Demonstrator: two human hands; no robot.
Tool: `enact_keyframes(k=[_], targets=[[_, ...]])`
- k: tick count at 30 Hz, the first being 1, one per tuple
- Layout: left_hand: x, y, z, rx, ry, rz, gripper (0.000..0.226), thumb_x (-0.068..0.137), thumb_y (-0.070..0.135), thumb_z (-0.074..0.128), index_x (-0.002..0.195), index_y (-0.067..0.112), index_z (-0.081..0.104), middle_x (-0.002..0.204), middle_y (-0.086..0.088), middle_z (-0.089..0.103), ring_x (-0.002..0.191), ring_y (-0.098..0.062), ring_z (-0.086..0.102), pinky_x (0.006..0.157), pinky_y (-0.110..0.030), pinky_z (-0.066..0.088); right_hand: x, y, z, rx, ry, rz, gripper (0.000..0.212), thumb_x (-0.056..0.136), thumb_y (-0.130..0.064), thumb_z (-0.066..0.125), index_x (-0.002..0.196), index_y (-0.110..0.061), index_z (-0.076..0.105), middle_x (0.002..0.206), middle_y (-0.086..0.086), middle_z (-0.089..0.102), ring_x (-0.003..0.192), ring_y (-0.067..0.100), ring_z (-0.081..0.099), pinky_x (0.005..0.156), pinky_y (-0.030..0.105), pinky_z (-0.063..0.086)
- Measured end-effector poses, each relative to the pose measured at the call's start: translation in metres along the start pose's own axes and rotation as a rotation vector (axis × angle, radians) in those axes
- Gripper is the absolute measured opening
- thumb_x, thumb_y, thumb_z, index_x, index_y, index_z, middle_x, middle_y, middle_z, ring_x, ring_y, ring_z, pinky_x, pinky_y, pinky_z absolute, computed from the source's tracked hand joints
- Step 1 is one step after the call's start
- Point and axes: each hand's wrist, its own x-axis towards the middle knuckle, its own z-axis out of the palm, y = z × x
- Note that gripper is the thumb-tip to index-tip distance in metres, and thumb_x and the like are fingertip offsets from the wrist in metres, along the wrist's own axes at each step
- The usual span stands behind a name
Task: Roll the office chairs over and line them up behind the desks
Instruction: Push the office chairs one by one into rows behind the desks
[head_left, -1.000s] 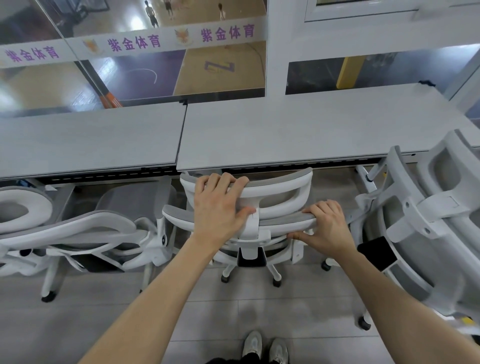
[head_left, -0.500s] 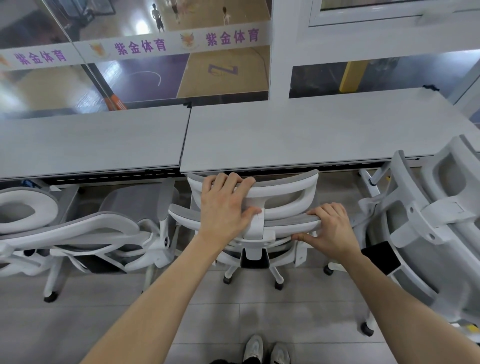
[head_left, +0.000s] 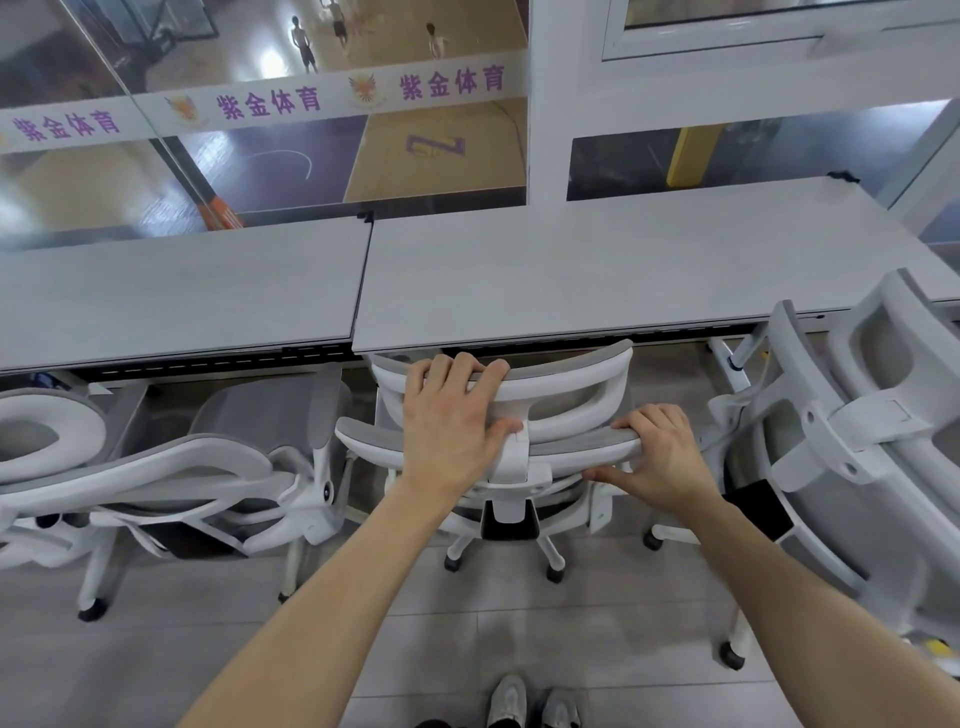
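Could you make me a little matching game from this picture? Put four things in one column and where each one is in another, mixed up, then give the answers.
Things:
1. left hand
2. right hand
3. chair at the far right
4. shoes

Places:
A. on the floor at the bottom edge of the view
B. gripping the headrest of the middle chair
C. turned at an angle, not yet tucked under the desk
D. holding the top edge of the middle chair's backrest

Pairs: 1-B, 2-D, 3-C, 4-A
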Motion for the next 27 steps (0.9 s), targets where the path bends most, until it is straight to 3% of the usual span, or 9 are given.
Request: enact_keyframes(k=[11,16,19,22,27], targets=[[0.003,0.005,-0.005,0.001,-0.036,0.004,0.066,0.075,0.062,0.088,0.126,0.023,0.072,0.109,-0.002,0.065,0.102,-0.030,0.061,0.097,-0.048,0.045,0.004,-0.002,-0.009,-0.089,-0.068,0.037,0.092,0.064,-0.106,0.061,0.114,-0.030,0.067,0.108,-0.015,0.054,0.115,0.019,0.046,0.111,0.041,0.043],[0.010,0.007,-0.016,-0.010,-0.102,0.002,0.059,0.083,0.059,0.077,0.127,0.020,0.070,0.113,-0.003,0.066,0.106,-0.031,0.060,0.101,-0.049,0.045,0.008,-0.011,-0.025,-0.157,-0.209,0.062,0.094,0.067,-0.108,0.052,0.122,-0.032,0.063,0.117,-0.013,0.058,0.120,0.016,0.045,0.115,0.038,0.039],[0.021,0.011,-0.023,-0.034,-0.174,0.029,0.055,0.088,0.058,0.071,0.127,0.019,0.068,0.115,-0.002,0.067,0.106,-0.030,0.061,0.100,-0.048,0.045,0.010,-0.018,-0.040,-0.192,-0.283,0.050,0.075,0.080,-0.085,0.065,0.129,-0.028,0.065,0.123,-0.009,0.065,0.125,0.019,0.054,0.118,0.039,0.037],[0.039,0.026,-0.029,-0.065,-0.245,0.103,0.048,0.092,0.055,0.069,0.126,0.021,0.065,0.113,0.000,0.065,0.103,-0.028,0.062,0.097,-0.046,0.047,-0.001,-0.027,-0.066,-0.201,-0.235,0.143,0.059,0.092,-0.061,0.068,0.137,-0.023,0.063,0.134,-0.003,0.065,0.129,0.023,0.056,0.107,0.043,0.050],[0.077,0.087,-0.027,-0.157,-0.266,0.344,0.037,0.096,0.042,0.069,0.122,0.016,0.069,0.110,-0.005,0.066,0.098,-0.031,0.063,0.090,-0.047,0.049,-0.061,-0.018,-0.111,-0.323,-0.139,0.429,0.043,0.102,-0.052,0.058,0.127,-0.018,0.064,0.121,0.006,0.069,0.110,0.031,0.068,0.085,0.042,0.054]])
